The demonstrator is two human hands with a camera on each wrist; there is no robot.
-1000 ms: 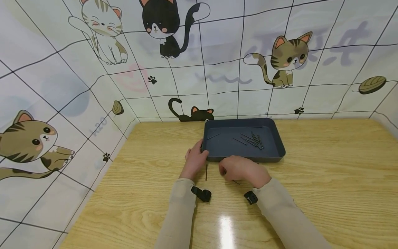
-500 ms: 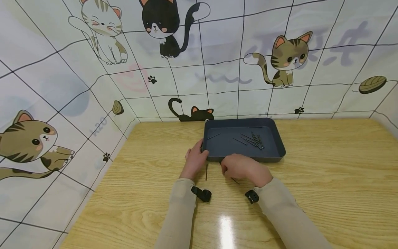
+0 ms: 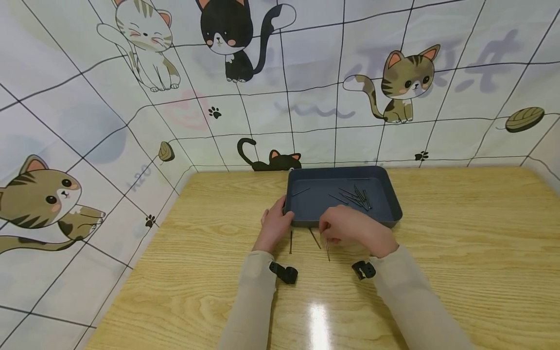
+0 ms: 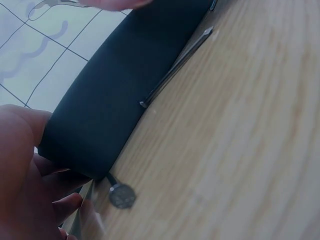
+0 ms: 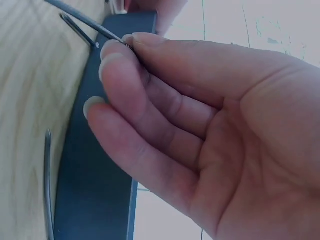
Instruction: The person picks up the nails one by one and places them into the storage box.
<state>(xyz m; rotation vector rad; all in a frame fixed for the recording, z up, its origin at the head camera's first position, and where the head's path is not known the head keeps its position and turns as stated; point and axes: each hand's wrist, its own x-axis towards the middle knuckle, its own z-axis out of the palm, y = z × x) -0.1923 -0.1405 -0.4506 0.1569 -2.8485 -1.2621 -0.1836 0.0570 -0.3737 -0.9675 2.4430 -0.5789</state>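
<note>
My left hand [image 3: 275,224] grips the left front corner of a dark blue tray [image 3: 341,224], thumb on one side and fingers on the other. A steel nail [image 3: 328,250] is pinched between the thumb and index finger of my right hand [image 3: 352,228], just in front of the tray. Its shank [image 5: 82,19] sticks out past the fingertips in the right wrist view. On the table lie a nail [image 3: 290,243] by my left hand and a slanted nail [image 3: 315,238] between the hands. Another nail [image 5: 48,185] lies along the tray's side in the right wrist view.
Inside the tray several nails [image 3: 358,197] form a loose pile, with a single nail [image 3: 301,191] at the left and one [image 3: 358,179] along the back wall. The wooden table [image 3: 459,253] meets a cat-print cloth wall [image 3: 315,112] behind the tray.
My right hand has moved right and a little away from me, lifting the pinched nail. A slanted nail in front of the tray has come into view. The left hand has stayed put.
</note>
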